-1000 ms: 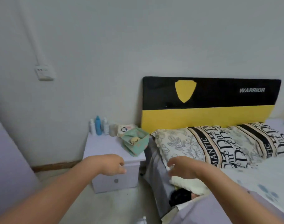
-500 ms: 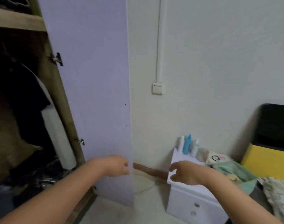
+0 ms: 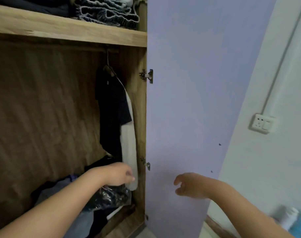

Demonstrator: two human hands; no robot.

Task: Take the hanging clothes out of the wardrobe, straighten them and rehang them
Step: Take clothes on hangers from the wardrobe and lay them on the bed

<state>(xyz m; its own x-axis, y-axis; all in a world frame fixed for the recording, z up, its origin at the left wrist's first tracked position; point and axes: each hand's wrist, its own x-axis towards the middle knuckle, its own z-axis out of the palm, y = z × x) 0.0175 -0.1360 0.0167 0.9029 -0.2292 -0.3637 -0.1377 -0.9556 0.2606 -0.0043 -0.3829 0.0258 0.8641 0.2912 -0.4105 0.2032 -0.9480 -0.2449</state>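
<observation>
Dark navy shirt (image 3: 112, 110) is hanging on a hanger (image 3: 109, 67) from the rail at the wardrobe's (image 3: 43, 109) far right, about 12 o'clock from the left hand, looking limp and bunched with one sleeve sticking out toward 3 o'clock. A white garment (image 3: 129, 143) is hanging just behind it against the side panel, its hem reaching down to the left hand. Left hand (image 3: 119, 174) is sitting at the white hem with fingers loosely curled, grasping nothing visible; contact with the cloth cannot be told. Right hand (image 3: 189, 184) is hovering in front of the lilac door (image 3: 189, 100), released, fingers relaxed and slightly bent. Folded clothes (image 3: 105, 12) are lying on the upper shelf (image 3: 69, 30); a heap of dark clothes (image 3: 110, 196) is piled at the wardrobe bottom, at 6 o'clock from the shirt. Versus half a second ago: view has swung left, wardrobe interior now filling the frame, nightstand almost out of view; left hand now inside the opening, right hand now before the door.
</observation>
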